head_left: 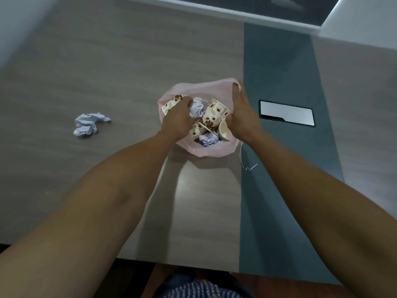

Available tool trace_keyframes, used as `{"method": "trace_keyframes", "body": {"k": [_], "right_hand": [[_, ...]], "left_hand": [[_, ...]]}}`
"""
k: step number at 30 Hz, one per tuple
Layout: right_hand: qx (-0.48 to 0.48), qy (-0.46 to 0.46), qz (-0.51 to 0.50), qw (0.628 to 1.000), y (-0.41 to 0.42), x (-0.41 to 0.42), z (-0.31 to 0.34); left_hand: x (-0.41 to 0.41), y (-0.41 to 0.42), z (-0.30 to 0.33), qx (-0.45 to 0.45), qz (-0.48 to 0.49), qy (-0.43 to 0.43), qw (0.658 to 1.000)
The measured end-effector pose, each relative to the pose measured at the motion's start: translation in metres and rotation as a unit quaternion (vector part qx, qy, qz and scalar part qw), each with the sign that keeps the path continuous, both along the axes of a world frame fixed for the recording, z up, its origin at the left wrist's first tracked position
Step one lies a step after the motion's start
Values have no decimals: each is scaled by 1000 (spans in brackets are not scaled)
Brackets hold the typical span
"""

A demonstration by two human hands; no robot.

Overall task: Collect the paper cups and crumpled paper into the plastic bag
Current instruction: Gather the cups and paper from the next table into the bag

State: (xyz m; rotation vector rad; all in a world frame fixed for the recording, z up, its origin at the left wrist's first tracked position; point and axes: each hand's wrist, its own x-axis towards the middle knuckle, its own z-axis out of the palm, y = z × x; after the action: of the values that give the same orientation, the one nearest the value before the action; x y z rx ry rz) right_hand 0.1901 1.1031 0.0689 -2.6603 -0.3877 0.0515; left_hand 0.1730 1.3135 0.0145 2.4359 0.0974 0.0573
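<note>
Almost done: cups point(215, 114) sit in the bag point(211, 150), mid-frame. Left hand point(178, 117) drops in a held paper point(196, 109); right hand point(241, 114), fingers straight, holds the bag open. One ball point(89, 124) waits left.

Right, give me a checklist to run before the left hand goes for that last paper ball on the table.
1. Plastic bag mouth open: ok.
2. Right hand holding the bag's rim: ok, straight fingers along the far right edge.
3. Left hand free: cannot tell, its fingers are curled inside the bag by a crumpled paper.
4. Paper cups inside the bag: ok, none seen on the table.
5. Loose paper ball in the open: ok, left of the bag, nothing around it.
</note>
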Motion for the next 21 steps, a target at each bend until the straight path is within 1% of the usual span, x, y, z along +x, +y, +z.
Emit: {"method": "trace_keyframes", "body": {"k": [4, 7, 11, 14, 17, 19, 21], "right_hand": [[0, -6, 4, 1000, 2, 4, -1], [-4, -5, 0, 1000, 1, 8, -2], [-19, -14, 5, 1000, 8, 11, -4], [-17, -13, 3, 1000, 19, 12, -7], [-12, -17, 11, 1000, 31, 13, -14], [-9, -19, 15, 1000, 38, 14, -18], [-7, -28, 20, 999, 43, 14, -21]], "left_hand": [[-8, 12, -11, 37, -17, -28, 999], [-17, 28, -7, 52, 44, -55, 996], [-33, 78, -9, 106, 143, -48, 983], [-48, 129, -18, 169, 222, -17, 960], [-64, 176, -29, 225, 285, 42, 931], [-70, 201, -39, 226, 302, 85, 922], [-71, 218, -44, 197, 308, 133, 921]]}}
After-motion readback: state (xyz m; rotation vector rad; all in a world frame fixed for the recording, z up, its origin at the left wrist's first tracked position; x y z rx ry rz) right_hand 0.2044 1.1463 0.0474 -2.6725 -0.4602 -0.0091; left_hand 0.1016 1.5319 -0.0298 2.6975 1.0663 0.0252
